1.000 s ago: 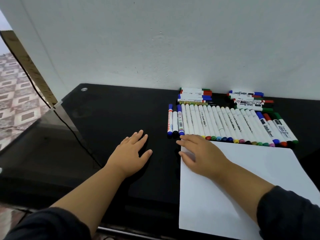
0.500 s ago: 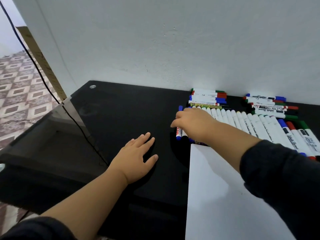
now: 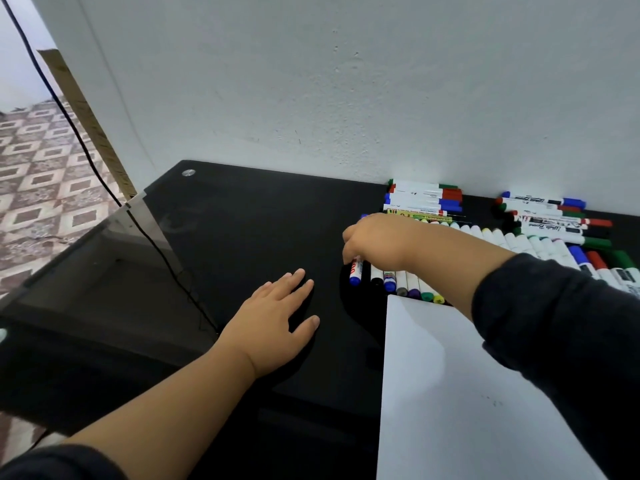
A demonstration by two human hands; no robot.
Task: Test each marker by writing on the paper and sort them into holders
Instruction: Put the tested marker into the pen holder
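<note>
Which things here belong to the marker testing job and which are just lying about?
For the job:
- row of white-barrelled markers
- blue-capped marker under the right hand
- white paper sheet
- two marker stacks by the wall

Lying about:
- black cable
- wooden strip

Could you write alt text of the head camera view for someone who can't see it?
A person's right hand reaches onto a row of markers on a black table, the left hand resting flat nearby. White paper lies in front.
</note>
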